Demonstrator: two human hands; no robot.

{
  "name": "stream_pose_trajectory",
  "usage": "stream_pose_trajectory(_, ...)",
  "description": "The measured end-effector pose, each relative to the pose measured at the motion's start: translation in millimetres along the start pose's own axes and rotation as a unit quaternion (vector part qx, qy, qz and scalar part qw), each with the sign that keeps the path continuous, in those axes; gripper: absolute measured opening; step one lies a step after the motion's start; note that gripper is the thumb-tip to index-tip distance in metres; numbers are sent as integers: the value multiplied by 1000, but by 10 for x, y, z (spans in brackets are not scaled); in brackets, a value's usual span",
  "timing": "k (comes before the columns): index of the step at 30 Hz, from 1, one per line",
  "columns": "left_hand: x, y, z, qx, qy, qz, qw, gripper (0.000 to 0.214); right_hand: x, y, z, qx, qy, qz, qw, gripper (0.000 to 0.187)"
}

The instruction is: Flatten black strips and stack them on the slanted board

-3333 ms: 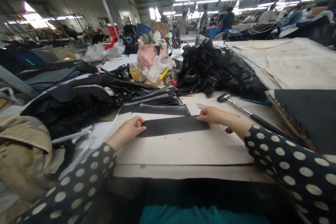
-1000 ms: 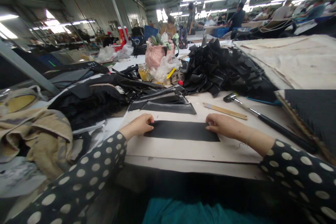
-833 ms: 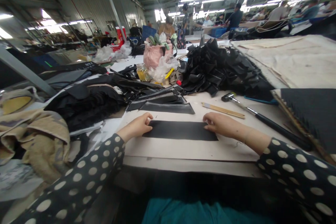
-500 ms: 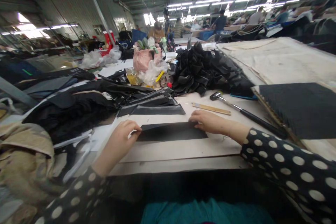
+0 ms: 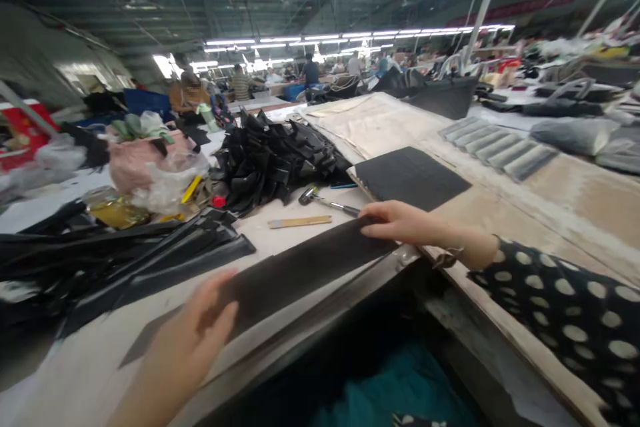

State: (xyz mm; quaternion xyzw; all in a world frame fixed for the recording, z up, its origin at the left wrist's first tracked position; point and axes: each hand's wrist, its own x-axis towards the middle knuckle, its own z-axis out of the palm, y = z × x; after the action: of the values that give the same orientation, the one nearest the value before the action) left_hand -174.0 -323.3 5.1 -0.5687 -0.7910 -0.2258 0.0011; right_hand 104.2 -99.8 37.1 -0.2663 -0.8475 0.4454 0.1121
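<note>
A long flat black strip (image 5: 305, 273) slants across the pale work board, its material not clear. My right hand (image 5: 400, 221) grips its far right end, thumb on top and fingers curled at the edge. My left hand (image 5: 187, 333), blurred, is closed round the left part of the strip between thumb and fingers. Beyond that hand more flat black material (image 5: 145, 340) sticks out; whether it is a second strip underneath I cannot tell. A hammer (image 5: 325, 201) and a flat yellowish wooden stick (image 5: 300, 221) lie just behind the strip.
Black strips (image 5: 165, 267) lie at left, with a heap of black pieces (image 5: 275, 160) behind. A pink bag (image 5: 145, 160) stands back left. On the raised board at right are a black panel (image 5: 413, 177) and a row of grey pieces (image 5: 500, 147). Other people are farther off.
My view has turned to the right. Both hands have shifted the black strip rightward, and it now slants up to the right, its right end near the raised board.
</note>
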Motion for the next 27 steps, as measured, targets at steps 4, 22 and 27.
stream_pose_trajectory(4,320,969,524,-98,-113,151,977,24,-597,708,-534,79,96,110,986,29)
stream_pose_trajectory(22,1159,2681,1608,-102,-138,227,959,21,-907,2268,-1837,-5,340,187,922,28)
stream_pose_trajectory(27,1233,2699,1657,-91,-135,211,964,21,-732,2412,-1901,-7,332,185,925,28)
